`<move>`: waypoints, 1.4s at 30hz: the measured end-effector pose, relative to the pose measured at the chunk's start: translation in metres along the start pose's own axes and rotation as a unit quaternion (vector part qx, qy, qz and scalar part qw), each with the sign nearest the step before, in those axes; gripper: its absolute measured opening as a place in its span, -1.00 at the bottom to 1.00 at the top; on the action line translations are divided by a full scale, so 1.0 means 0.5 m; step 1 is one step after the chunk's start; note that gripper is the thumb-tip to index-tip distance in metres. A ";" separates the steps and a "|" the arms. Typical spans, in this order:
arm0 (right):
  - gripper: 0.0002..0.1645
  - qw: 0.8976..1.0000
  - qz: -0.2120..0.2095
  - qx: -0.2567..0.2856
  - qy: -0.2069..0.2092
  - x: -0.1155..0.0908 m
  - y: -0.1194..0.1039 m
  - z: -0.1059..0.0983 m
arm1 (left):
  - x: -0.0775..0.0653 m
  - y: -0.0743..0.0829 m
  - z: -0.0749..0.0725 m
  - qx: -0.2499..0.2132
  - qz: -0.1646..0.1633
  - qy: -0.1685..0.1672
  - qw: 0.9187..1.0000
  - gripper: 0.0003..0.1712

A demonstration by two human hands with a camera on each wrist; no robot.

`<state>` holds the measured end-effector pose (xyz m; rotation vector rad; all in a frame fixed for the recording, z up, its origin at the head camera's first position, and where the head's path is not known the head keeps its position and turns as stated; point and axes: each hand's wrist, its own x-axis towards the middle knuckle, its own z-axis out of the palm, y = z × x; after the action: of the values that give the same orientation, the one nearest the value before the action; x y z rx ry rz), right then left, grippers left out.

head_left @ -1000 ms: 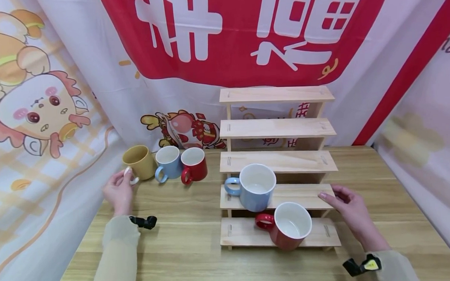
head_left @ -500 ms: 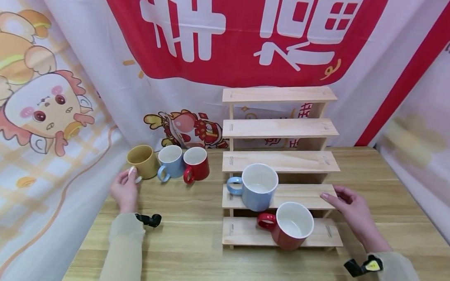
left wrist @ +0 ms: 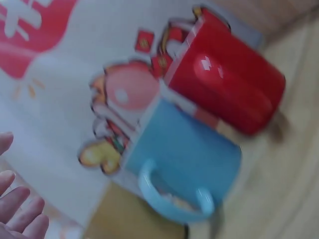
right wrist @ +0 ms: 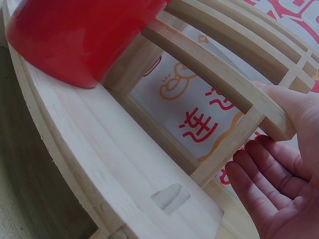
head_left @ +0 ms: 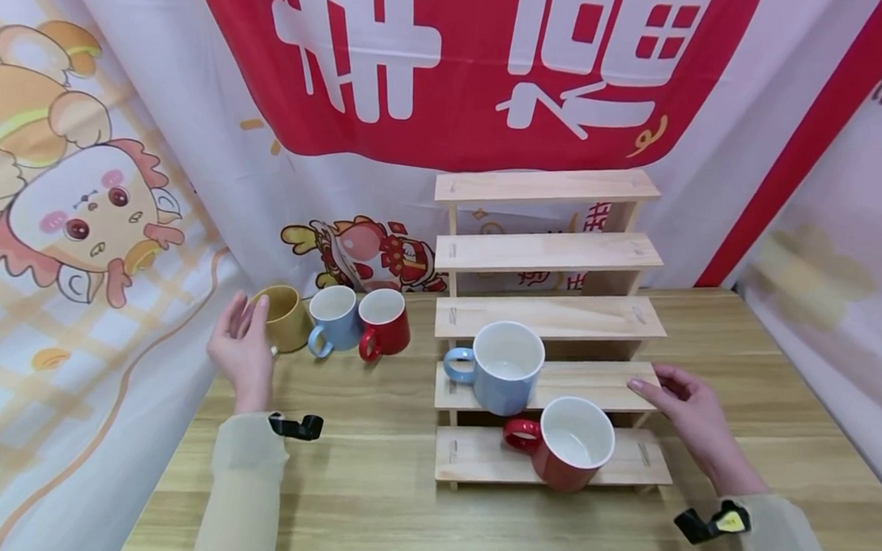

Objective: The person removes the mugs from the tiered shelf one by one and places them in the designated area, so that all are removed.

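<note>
On the surface (head_left: 360, 473), far left: yellow mug (head_left: 288, 323), upright, beside blue mug (head_left: 335, 316) and red mug (head_left: 384, 322).
Left hand (head_left: 243, 351): grip released; raised from handle level since a moment ago, thumb up near the rim, contact unclear.
Yellow mug: no visible shift; judged left standing, not carried.
Right hand (head_left: 689, 400): unchanged, grip on end of wooden rack (head_left: 545, 251), thumb atop.
Wooden rack: second blue mug (head_left: 506, 374) on second-lowest step, second red mug (head_left: 571, 449) on lowest.

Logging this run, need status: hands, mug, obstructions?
Left hand empty, near yellow mug. Right hand gripping wooden rack. Yellow mug upright on table; blue mug close beside it.
</note>
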<state>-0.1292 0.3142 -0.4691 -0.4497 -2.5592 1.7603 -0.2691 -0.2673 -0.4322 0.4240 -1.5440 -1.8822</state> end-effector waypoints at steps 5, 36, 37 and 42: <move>-0.12 1.000 0.004 -0.002 -0.004 0.000 -0.002 0.000 | -0.034 0.048 0.029 -0.004 0.022 -0.036 0.999 -0.45; -0.06 1.000 0.012 -0.007 -0.009 0.001 -0.004 -0.002 | -0.282 0.128 0.118 0.069 0.099 -0.358 0.926 -0.54; -0.06 1.000 0.013 -0.007 -0.009 0.000 -0.004 -0.002 | -0.288 0.126 0.118 0.075 0.096 -0.366 0.923 -0.53; -0.05 1.000 0.017 -0.007 -0.008 0.001 -0.002 -0.001 | -0.315 0.117 0.122 0.104 0.084 -0.407 0.904 -0.50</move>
<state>-0.1300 0.3147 -0.4679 -0.4844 -2.5913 1.7635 -0.1753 -0.1225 -0.3852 -0.4775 -2.2329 -1.8516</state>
